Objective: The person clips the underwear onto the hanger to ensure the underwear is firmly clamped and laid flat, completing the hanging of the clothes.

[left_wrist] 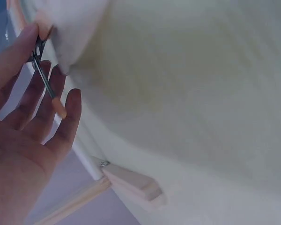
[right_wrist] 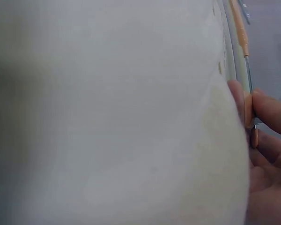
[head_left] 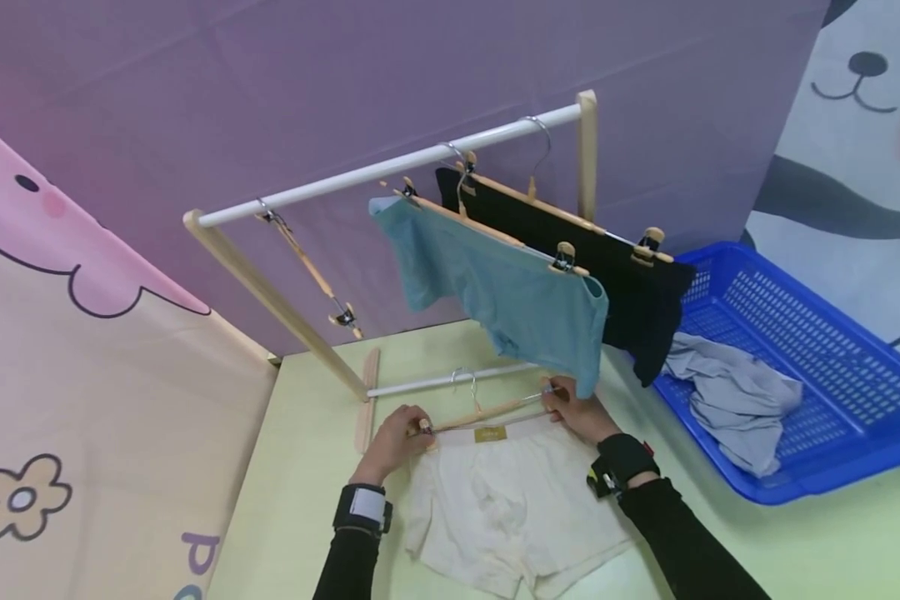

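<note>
A pair of white shorts (head_left: 517,508) lies flat on the table, waistband toward the rack, a gold label at its middle. Along the waistband lies a wooden clip hanger (head_left: 498,409) with its metal hook pointing away. My left hand (head_left: 396,443) pinches the clip (left_wrist: 43,26) at the hanger's left end, by the corner of the shorts. At the other end, my right hand (head_left: 581,414) pinches the right clip (right_wrist: 248,108) between thumb and fingers, beside the waistband. Whether the right clip bites the fabric cannot be told.
A rack with a white rail (head_left: 390,164) stands behind. Teal shorts (head_left: 495,279) and a black garment (head_left: 633,304) hang from it, overhanging my right hand. A bare clip hanger (head_left: 307,268) hangs at left. At right, a blue basket (head_left: 855,367) contains a grey garment (head_left: 742,400).
</note>
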`<state>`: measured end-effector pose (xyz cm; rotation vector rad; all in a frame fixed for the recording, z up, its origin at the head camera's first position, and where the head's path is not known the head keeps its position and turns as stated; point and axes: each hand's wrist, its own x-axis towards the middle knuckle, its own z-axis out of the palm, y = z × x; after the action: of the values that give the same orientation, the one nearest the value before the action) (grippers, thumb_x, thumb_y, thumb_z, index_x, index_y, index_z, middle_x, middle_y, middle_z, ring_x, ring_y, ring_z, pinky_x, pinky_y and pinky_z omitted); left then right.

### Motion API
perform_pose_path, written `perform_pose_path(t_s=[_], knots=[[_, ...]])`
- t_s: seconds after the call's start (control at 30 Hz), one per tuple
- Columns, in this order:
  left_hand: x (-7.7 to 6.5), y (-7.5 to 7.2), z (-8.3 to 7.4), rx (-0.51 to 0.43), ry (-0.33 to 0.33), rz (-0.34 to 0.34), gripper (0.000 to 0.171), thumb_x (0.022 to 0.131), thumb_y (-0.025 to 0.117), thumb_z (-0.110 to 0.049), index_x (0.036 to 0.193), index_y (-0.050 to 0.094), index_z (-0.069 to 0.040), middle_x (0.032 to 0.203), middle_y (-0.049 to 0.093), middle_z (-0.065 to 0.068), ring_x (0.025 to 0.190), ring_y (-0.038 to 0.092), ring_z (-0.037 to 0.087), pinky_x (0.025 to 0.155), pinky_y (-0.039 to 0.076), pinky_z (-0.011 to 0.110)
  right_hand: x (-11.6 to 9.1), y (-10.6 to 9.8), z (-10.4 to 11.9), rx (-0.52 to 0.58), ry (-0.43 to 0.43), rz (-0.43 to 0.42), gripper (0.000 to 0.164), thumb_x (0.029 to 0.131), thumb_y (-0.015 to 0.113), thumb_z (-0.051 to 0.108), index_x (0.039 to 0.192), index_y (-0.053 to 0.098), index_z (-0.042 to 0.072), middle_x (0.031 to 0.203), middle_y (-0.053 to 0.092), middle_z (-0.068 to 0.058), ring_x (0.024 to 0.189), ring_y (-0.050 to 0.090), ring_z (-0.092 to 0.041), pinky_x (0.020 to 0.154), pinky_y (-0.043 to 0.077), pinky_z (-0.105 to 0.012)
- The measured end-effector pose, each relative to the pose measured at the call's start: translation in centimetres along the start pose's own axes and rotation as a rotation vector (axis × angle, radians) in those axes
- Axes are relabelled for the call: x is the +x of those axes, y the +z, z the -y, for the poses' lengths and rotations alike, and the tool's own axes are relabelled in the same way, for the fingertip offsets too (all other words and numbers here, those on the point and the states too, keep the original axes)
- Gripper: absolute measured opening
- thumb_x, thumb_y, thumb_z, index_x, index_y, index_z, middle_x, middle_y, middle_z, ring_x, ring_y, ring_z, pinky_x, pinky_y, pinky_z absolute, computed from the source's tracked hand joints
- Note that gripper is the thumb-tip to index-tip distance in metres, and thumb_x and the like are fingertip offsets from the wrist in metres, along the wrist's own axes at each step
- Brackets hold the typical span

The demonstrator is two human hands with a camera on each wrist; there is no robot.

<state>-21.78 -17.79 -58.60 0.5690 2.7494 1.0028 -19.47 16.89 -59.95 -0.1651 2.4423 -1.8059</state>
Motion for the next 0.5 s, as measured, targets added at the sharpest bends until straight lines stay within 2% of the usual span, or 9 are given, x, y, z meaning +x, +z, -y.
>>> perform_pose_path(t_s=[0.1,0.23,0.3,0.43,0.5], knots=[[0.3,-0.7,-0.3,-0.028,-0.023,-0.044,0.013,0.088,0.074,-0.006,0.096,0.063,-0.009,0.099,0.06,0.007,0.093,0.066,0.026,0.078,0.056,0.037,0.4,0.2,-0.3,0.02,-0.012,0.013,0.025,0.104,0.049,0.007,0.118,0.051,-0.014,0.081,0.054,-0.017,0.07,0.059,-0.02,0.064,0.054,-0.029],[1.3,-1.2,-0.2,-0.056,-0.06,-0.121,0.012,0.089,0.072,-0.004,0.097,0.064,-0.006,0.103,0.063,0.01,0.094,0.068,0.028,0.08,0.057,0.04,1.3,0.4,-0.4,0.027,0.063,0.013,0.028,0.104,0.05,0.015,0.123,0.051,-0.007,0.078,0.052,-0.01,0.067,0.054,-0.018,0.06,0.053,-0.03],[1.9,-1.1,0.0,-0.037,-0.054,-0.144,0.013,0.088,0.073,-0.004,0.098,0.065,-0.006,0.102,0.065,0.01,0.094,0.068,0.027,0.081,0.057,0.039,1.7,0.5,-0.3,0.007,0.113,0.0,0.024,0.104,0.051,0.016,0.119,0.052,-0.003,0.077,0.052,-0.008,0.066,0.052,-0.017,0.058,0.051,-0.029],[2.8,-0.6,0.3,0.05,-0.031,-0.143,0.01,0.089,0.073,-0.008,0.099,0.068,-0.006,0.102,0.069,0.01,0.095,0.068,0.027,0.084,0.056,0.04,1.7,0.5,0.1,-0.01,0.109,-0.01,0.011,0.101,0.049,0.01,0.107,0.048,0.001,0.072,0.049,-0.008,0.062,0.05,-0.017,0.056,0.048,-0.029],[3.0,-0.5,0.2,0.095,-0.045,-0.137,0.012,0.091,0.071,-0.012,0.102,0.069,-0.006,0.104,0.069,0.011,0.098,0.068,0.028,0.085,0.056,0.043,1.1,0.3,0.3,0.02,0.085,-0.015,0.016,0.101,0.05,0.009,0.114,0.049,-0.001,0.078,0.051,-0.009,0.067,0.051,-0.018,0.06,0.048,-0.029]])
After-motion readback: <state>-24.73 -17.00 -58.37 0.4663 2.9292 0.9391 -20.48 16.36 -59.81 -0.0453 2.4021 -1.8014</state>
